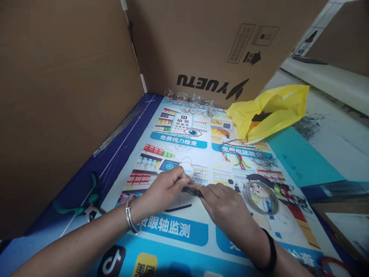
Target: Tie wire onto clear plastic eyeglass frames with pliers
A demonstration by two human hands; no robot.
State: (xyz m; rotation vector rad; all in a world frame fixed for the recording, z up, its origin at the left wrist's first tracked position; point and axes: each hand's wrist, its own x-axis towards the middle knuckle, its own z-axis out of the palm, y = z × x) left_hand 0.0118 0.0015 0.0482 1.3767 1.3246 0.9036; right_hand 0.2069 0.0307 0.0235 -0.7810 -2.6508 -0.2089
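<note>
Left hand [170,185] and right hand [224,200] have fingers clamped on the dark slender piece [193,191]; steady, opposed grips appear advisable.

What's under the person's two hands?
The left hand and right hand are over the printed sheet, gripping a slim dark item. The print directly beneath the hands is covered.

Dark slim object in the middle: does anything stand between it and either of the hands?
Nothing visible does. The dark slim object runs from the left hand to the right hand, appearing to touch both. The green-handled pliers lie off to the left, clear of it.
</note>
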